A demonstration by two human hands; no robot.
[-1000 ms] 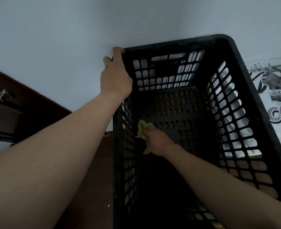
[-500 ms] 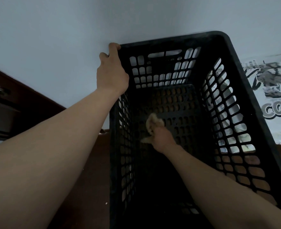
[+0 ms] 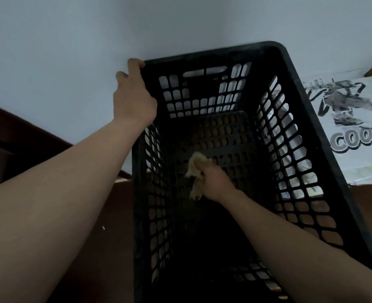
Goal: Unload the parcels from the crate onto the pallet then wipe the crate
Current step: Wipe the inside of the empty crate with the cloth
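- Crate (image 3: 311, 90): black plastic, with lattice walls and a perforated floor. Its open top faces the camera. It stands on a brown surface (image 3: 97, 248), with its far wall close to a pale wall (image 3: 71, 51).
- Left grip (image 3: 133, 99): the arm is extended outside the crate along its left wall. The fingers are curled over the rim at the far-left corner and clasp it, with the back of the hand toward the camera.
- Right grip (image 3: 215, 182): the arm reaches down inside the crate. The fingers are closed tightly around a crumpled pale cloth (image 3: 196, 165), with loose ends showing above and below the fist.
- Cloth: low inside the crate, at the perforated floor and somewhat left of its middle, apart from the lattice walls. Whether it presses on the floor cannot be told for certain in the dim interior.
- White printed sheet or bag (image 3: 355, 132): just beside the crate's right wall and partly visible through the lattice. It bears a grey figure and the word "COOL". Whether it is a parcel cannot be told.
- Dark wooden furniture (image 3: 16, 145): beyond the left arm, well apart from the crate.
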